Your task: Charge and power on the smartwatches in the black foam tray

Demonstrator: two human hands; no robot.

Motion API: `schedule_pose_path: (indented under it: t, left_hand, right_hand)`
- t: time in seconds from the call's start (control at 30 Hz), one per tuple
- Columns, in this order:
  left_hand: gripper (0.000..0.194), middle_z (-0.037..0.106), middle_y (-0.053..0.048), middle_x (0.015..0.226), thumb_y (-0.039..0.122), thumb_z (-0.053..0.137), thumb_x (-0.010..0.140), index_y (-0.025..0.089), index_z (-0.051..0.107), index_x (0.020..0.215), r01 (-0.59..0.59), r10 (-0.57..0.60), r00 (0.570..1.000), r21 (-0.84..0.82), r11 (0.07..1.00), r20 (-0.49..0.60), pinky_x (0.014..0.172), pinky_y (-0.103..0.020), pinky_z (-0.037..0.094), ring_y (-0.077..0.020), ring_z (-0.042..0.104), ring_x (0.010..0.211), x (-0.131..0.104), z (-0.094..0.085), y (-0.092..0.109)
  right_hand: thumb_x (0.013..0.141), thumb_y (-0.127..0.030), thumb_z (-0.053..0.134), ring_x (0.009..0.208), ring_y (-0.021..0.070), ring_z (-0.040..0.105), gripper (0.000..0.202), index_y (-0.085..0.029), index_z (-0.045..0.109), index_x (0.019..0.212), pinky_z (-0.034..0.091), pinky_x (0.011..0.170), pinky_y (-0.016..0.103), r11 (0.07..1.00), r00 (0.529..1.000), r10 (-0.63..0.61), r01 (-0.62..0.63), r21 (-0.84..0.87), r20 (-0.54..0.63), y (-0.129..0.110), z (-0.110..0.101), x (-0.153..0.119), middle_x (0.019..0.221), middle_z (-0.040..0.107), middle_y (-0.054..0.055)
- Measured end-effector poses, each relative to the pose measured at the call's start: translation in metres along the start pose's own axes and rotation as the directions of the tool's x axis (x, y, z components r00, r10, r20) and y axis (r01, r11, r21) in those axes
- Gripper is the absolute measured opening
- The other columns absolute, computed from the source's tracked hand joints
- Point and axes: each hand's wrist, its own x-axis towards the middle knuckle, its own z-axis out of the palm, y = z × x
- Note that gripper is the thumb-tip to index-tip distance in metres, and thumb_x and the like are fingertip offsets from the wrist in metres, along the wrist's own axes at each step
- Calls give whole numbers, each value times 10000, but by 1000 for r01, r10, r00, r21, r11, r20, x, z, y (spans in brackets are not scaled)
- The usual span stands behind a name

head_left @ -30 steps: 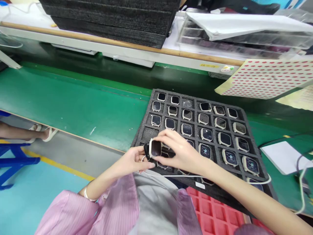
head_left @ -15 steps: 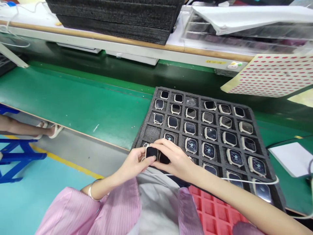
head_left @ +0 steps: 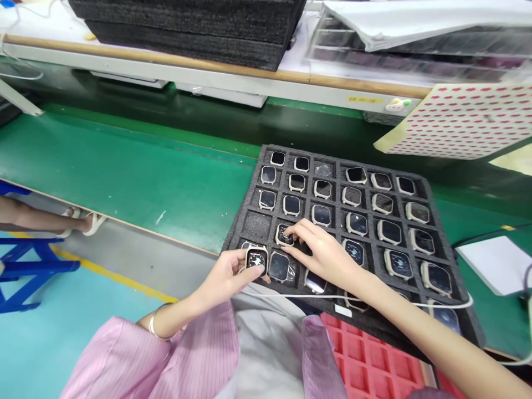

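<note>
My left hand [head_left: 228,275] holds a smartwatch [head_left: 256,258], a square case without a strap, its face lit and my thumb over the lower edge. My right hand [head_left: 322,250] is at a second smartwatch [head_left: 283,235] that sits in a pocket of the black foam tray [head_left: 256,224]; thumb and index finger are closed about its right side. Just below lies a dark-screened smartwatch [head_left: 279,266] beside some clear film. Several more watches fill the rows of the tray, some with lit faces. My right forearm hides part of the lower rows.
A white cable [head_left: 332,297] crosses the tray's near side. Red trays [head_left: 366,354] are below it, near my lap. A shelf with a black foam stack [head_left: 187,33] runs behind; a spotted sheet [head_left: 461,122] hangs from it. White paper [head_left: 499,265] lies at right. Another person's leg [head_left: 41,214] shows at left.
My right hand has left the watch in my left hand and moved right and up to the one in the tray. The held watch's screen has gone from dark to lit.
</note>
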Motion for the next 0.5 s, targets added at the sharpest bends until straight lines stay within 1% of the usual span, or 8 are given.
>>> schedule_pose_path:
  t: [0.1,0.2,0.3,0.4,0.43,0.5]
  left_hand:
    - [236,642,-37,690,327,632,828,91,640,809,0,0,1000,35,999,-7,433,-181,276,-35,350,434,0,0,0]
    - [244,634,-33,677,336,629,829,93,642,806,3,-2,1000,54,999,-7,445,-186,293,-46,381,448,-1,1,1]
    - [261,652,-47,710,358,626,828,98,639,810,9,-8,1000,62,998,-12,447,-194,294,-58,407,465,-1,1,0]
    - [278,665,-62,744,377,629,821,100,634,824,20,-19,1000,62,998,-15,446,-201,283,-68,415,475,-2,1,-1]
    - [279,660,-58,739,378,629,821,99,632,835,26,-25,1000,57,998,-16,446,-202,279,-67,409,474,-3,1,-1]
    - [276,642,-42,714,372,633,818,98,624,852,30,-29,999,47,998,-24,450,-200,269,-62,387,469,-3,2,-3]
  right_hand:
    - [885,-245,582,828,222,564,109,-192,545,973,470,736,344,994,1000,-3,0,108,26,3,-3,6,907,552,55]
    - [856,-257,625,768,194,557,135,-200,548,952,465,696,314,979,998,2,-14,201,57,8,-7,12,852,541,27]
    - [831,-253,649,744,191,555,147,-197,556,930,469,678,314,977,997,30,-43,208,66,10,-9,15,832,536,23]
    - [841,-206,610,826,224,564,85,-194,571,915,483,746,371,987,999,53,-54,149,12,-3,-10,14,878,544,51]
    - [849,-186,590,878,238,563,75,-192,576,922,481,786,394,988,999,41,-39,149,-13,-11,-11,13,911,547,66]
    - [867,-171,561,979,248,547,128,-194,576,992,470,859,412,978,999,-18,24,207,-29,-30,-15,9,1002,547,89]
